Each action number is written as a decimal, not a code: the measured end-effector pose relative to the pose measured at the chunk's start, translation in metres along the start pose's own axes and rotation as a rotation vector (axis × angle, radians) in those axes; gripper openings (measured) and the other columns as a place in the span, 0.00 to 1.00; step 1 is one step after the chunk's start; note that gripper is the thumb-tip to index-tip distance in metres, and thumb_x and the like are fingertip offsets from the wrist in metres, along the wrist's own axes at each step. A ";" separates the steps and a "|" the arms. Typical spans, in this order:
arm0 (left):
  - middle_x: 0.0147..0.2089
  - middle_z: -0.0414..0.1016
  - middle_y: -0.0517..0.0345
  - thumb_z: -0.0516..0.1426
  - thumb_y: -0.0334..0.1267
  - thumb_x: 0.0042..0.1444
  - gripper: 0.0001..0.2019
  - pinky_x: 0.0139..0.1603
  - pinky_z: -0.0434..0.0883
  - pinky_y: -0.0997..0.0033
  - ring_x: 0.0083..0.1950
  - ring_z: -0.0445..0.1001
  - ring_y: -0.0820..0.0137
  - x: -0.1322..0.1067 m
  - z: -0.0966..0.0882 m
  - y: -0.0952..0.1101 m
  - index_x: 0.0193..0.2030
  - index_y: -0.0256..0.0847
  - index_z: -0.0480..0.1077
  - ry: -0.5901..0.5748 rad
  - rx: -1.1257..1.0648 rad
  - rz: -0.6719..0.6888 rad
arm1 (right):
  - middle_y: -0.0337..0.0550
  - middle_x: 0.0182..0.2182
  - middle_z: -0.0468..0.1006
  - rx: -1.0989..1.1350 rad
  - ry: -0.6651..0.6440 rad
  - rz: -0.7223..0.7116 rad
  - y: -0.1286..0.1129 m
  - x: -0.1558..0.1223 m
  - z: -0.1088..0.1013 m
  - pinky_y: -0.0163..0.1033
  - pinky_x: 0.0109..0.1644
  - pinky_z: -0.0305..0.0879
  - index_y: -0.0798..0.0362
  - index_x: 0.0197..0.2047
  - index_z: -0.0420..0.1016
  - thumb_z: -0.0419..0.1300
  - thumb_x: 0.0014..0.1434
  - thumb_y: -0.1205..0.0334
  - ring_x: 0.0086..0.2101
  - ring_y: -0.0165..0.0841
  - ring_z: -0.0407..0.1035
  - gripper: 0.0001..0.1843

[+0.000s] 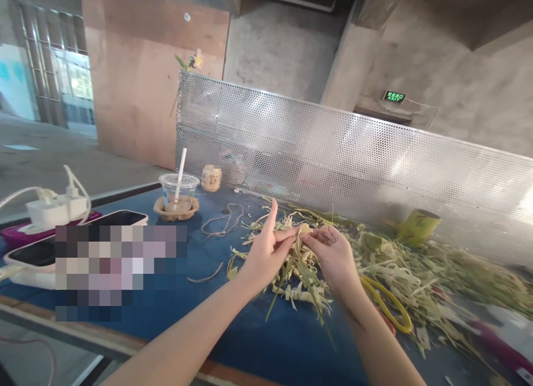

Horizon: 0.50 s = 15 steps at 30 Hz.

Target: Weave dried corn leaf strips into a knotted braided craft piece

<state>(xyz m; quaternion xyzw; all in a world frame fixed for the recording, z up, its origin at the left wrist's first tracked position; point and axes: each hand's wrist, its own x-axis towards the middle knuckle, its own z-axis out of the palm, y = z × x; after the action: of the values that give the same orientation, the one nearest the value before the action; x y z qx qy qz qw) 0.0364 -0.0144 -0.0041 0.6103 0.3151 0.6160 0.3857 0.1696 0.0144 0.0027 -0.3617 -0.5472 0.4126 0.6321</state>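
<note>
Over the table's middle, both my hands pinch one bundle of pale green leaf strips (298,258), its long blades hanging down. My left hand (266,250) grips it between closed fingers, with the thumb pointing up. From the other side, my right hand (335,255) holds the bundle's top with thumb and forefinger, the remaining fingers curled. Beneath the hands lies a loose heap of curled, shredded leaf pieces (302,294). Beside my right forearm is a yellow loop-shaped handle (402,314); the tool's other end is hidden.
A larger leaf pile (400,269) and a yellow-green cylinder (418,227) stand right. Left are a lidded plastic cup with straw (179,189), a string (225,225), phones (125,216) and a charger (56,208). A perforated metal screen (316,147) bounds the blue table (175,302).
</note>
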 end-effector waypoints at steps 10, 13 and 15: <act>0.37 0.77 0.50 0.59 0.35 0.49 0.43 0.41 0.71 0.63 0.39 0.74 0.64 0.007 -0.005 -0.004 0.65 0.40 0.36 0.142 -0.021 -0.028 | 0.31 0.19 0.69 0.132 -0.023 0.055 -0.008 -0.004 0.002 0.30 0.33 0.65 0.52 0.19 0.50 0.69 0.36 0.66 0.25 0.24 0.67 0.25; 0.34 0.77 0.51 0.61 0.36 0.46 0.42 0.40 0.70 0.64 0.37 0.74 0.64 0.008 -0.007 0.002 0.64 0.39 0.41 0.277 -0.019 0.009 | 0.29 0.17 0.67 0.275 -0.113 0.199 -0.017 -0.007 0.001 0.30 0.29 0.66 0.52 0.20 0.51 0.70 0.34 0.66 0.21 0.23 0.65 0.26; 0.32 0.77 0.52 0.62 0.36 0.44 0.44 0.39 0.70 0.64 0.36 0.74 0.64 0.009 -0.007 0.004 0.64 0.38 0.42 0.333 -0.014 0.027 | 0.30 0.17 0.68 0.295 -0.158 0.274 -0.020 -0.008 0.001 0.29 0.22 0.63 0.52 0.20 0.51 0.70 0.33 0.66 0.19 0.23 0.64 0.26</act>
<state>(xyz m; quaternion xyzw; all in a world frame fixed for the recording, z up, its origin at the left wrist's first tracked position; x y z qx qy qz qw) 0.0299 -0.0088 0.0037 0.5013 0.3623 0.7159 0.3240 0.1706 -0.0009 0.0181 -0.3028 -0.4742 0.5976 0.5712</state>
